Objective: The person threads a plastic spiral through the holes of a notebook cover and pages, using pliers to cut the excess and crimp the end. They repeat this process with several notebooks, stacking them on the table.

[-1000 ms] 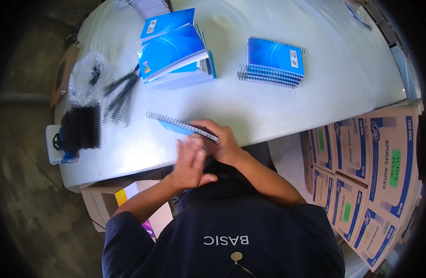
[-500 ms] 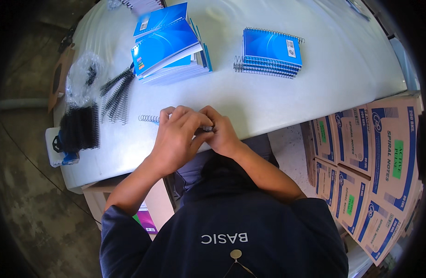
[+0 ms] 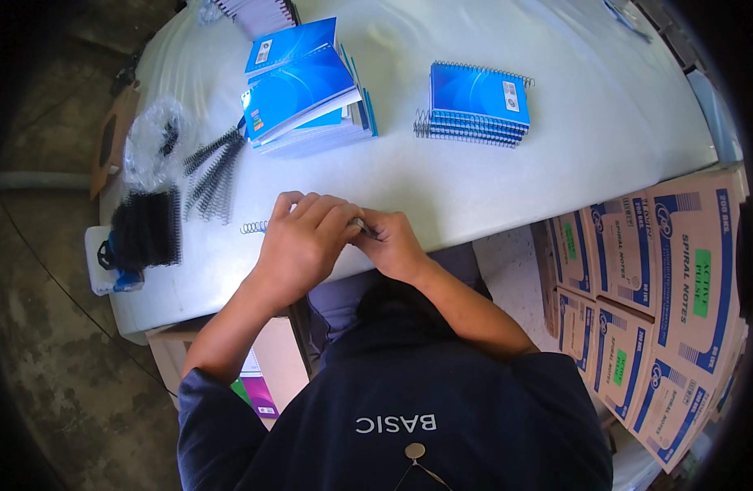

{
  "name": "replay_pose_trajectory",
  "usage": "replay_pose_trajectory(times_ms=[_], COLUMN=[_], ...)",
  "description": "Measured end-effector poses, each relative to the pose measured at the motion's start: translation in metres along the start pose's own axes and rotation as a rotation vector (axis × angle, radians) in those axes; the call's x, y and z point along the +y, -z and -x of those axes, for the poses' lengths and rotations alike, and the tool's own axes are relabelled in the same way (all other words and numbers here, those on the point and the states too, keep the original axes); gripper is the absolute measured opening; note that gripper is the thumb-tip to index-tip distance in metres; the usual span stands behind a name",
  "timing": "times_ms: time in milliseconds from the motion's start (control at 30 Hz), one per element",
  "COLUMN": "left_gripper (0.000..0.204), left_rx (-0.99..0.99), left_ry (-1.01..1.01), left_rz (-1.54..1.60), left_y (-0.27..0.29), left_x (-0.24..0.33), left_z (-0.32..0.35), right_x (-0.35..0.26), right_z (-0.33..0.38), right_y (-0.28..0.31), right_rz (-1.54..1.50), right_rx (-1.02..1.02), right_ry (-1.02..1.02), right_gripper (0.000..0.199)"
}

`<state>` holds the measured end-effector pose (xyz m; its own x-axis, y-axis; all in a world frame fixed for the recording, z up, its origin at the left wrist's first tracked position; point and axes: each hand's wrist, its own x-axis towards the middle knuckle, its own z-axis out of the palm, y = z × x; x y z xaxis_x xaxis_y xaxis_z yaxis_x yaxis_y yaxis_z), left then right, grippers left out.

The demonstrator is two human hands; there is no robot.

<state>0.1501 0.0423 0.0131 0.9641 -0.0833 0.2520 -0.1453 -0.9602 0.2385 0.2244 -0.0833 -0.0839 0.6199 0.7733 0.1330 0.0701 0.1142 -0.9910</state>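
Close to the table's near edge, my left hand (image 3: 303, 248) and my right hand (image 3: 393, 244) are closed together on a small spiral notebook, which they almost wholly cover. A dark wire coil (image 3: 252, 227) sticks out from it to the left, past my left hand. Between the thumbs and fingers a small grey end shows; its kind is unclear. Beyond my hands stands a stack of blue-covered notebooks (image 3: 299, 92) with punched edges and no coils showing. To its right lies a pile of coil-bound blue notebooks (image 3: 477, 94).
Loose dark coils (image 3: 213, 176) lie left of the stack, beside a clear plastic bag (image 3: 155, 143) and a dense black bundle of coils (image 3: 151, 233). A white container (image 3: 98, 258) stands at the left edge. Printed cartons (image 3: 638, 311) are stacked at the right.
My hands have shifted slightly left along the notebook, still together. The protruding coil shows a little less. The whole table scene sits slightly lower in view.
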Motion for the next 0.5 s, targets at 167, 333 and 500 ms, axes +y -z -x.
replay_pose_trajectory(times_ms=[167, 333, 500], left_gripper=[0.016, 0.02, 0.027], left_rx=[-0.017, -0.004, -0.028], left_ry=[0.011, -0.021, 0.051], left_rz=[0.032, -0.04, 0.076], left_y=[0.001, 0.001, 0.007], left_x=[0.001, -0.002, 0.013], left_z=[-0.002, -0.004, -0.022], right_x=[0.002, 0.006, -0.018], right_z=[0.002, 0.004, 0.018], right_y=[0.0, 0.0, 0.024], right_rz=[-0.033, -0.071, -0.024], right_rx=[0.019, -0.022, -0.055], right_ry=[0.001, -0.054, -0.043], right_gripper=[0.014, 0.015, 0.024])
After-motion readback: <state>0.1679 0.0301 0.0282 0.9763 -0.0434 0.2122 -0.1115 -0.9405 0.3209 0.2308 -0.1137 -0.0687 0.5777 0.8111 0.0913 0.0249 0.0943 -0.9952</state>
